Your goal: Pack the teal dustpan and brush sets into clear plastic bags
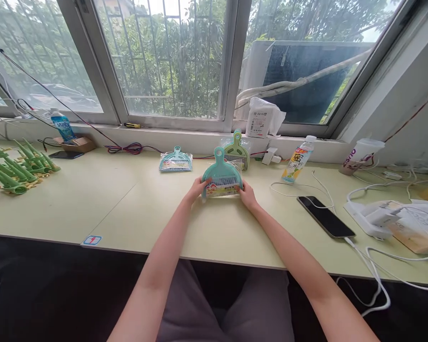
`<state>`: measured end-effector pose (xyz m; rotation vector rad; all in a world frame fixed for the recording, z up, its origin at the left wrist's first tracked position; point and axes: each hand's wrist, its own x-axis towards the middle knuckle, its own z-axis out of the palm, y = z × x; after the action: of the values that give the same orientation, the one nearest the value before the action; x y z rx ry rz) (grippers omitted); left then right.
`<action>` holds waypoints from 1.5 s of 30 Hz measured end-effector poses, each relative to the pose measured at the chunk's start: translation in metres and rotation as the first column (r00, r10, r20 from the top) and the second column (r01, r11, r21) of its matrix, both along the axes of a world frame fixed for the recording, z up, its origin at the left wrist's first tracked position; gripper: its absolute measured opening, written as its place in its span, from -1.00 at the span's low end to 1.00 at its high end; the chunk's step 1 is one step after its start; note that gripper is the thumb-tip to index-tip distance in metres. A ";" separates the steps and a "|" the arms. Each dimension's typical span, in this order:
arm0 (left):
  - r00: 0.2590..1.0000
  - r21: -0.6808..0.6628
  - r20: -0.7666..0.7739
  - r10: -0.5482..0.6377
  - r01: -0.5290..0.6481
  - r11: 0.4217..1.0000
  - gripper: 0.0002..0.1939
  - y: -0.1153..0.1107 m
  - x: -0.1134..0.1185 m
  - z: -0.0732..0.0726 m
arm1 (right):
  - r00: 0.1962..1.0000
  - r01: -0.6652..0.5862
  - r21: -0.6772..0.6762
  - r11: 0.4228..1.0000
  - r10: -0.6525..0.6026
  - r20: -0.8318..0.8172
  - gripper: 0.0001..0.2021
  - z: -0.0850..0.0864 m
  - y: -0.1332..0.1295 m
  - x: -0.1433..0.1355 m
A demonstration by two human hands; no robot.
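Turquoise plastic dustpan-and-brush set in clear film (221,175) is standing near-upright, handle up, between both hands, at or just above the pale-yellow laminate tabletop (128,213); can't tell if bottom edge is touching. I'm watching remotely via head cam. L hand (199,190) is grasping the left edge, thumb in front; R hand (248,194) is grasping the right edge, ditto. Fingers behind are mostly hidden, so I'm not judging how tight.

Risks, my guess: film's looking slick & a bit loose, so uneven squeeze cd let one side slide & the set twist. Both hands are holding low, leaving the handle unsupported; a slack grip cd let it tip back. Lime-green wrapped dustpan set (237,153) is leaning just behind, so a backward knock cd topple it. Lt-blue wrapped dustpan set (176,162) is lying off to the left, less exposed. Black slab phone (326,216) w/ thin white cable (323,186) is sitting right of the R forearm (288,232); a wide elbow swing cd snag the cable, dragging the phone.
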<state>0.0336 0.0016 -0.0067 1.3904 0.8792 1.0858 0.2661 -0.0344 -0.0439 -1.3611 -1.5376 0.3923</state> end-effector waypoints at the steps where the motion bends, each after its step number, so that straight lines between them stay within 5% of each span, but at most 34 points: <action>1: 1.000 0.002 0.011 0.020 -0.020 1.000 -0.55 -0.002 0.002 0.000 | 0.998 0.036 0.065 0.997 -0.039 0.041 -0.67 0.003 -0.002 -0.001; 5: 0.996 -0.012 0.072 0.059 -0.059 0.998 -0.50 -0.005 0.010 -0.002 | 0.942 -0.023 0.334 0.942 -0.092 0.324 -0.66 0.019 -0.016 -0.007; 9: 0.980 -0.021 0.153 0.129 -0.127 0.992 -0.47 -0.003 0.015 -0.005 | 0.782 -0.333 0.242 0.911 0.124 0.610 -0.75 0.027 -0.028 -0.018; 11: 0.961 -0.044 0.205 0.185 -0.180 0.983 -0.48 -0.002 0.016 -0.004 | 0.747 -0.374 0.160 0.913 0.194 0.636 -0.78 0.026 -0.029 -0.025; 14: 0.927 -0.122 0.274 0.257 -0.232 0.965 -0.49 -0.001 0.015 -0.003 | 0.854 -0.303 0.069 0.951 0.238 0.462 -0.78 0.021 -0.026 -0.032; 18: 0.922 -0.219 0.310 0.234 -0.170 0.961 -0.52 -0.002 0.012 0.000 | 0.969 -0.234 -0.061 0.970 0.228 -0.092 -0.63 0.017 -0.016 -0.029; 21: 0.942 -0.200 0.304 0.142 -0.082 0.976 -0.54 -0.005 0.014 0.001 | 0.862 -0.223 -0.089 0.971 0.154 -0.483 -0.61 0.017 -0.011 -0.024; 24: 0.963 -0.156 0.266 0.041 0.001 0.988 -0.51 -0.009 0.017 0.002 | 0.715 -0.245 -0.121 0.962 0.095 -0.693 -0.67 0.019 -0.009 -0.022; 32: 0.946 -0.114 -0.029 -0.324 0.319 0.941 -0.49 -0.021 0.004 0.017 | 0.618 -0.210 -0.096 0.973 0.056 -0.784 -0.62 0.024 -0.007 -0.003; 38: 0.989 -0.107 -0.082 -0.127 0.118 0.987 -0.45 -0.010 -0.007 0.012 | 0.654 -0.229 -0.095 0.969 0.080 -0.752 -0.58 0.030 -0.009 0.004; 45: 0.991 -0.169 -0.033 0.128 -0.132 0.977 -0.56 0.004 -0.016 0.004 | 0.650 -0.275 -0.125 0.953 0.089 -0.755 -0.63 0.037 -0.010 0.002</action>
<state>0.0175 0.0054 -0.0026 1.2176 1.0665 1.0679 0.2684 -0.0448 -0.0066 -0.9962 -0.9346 1.1424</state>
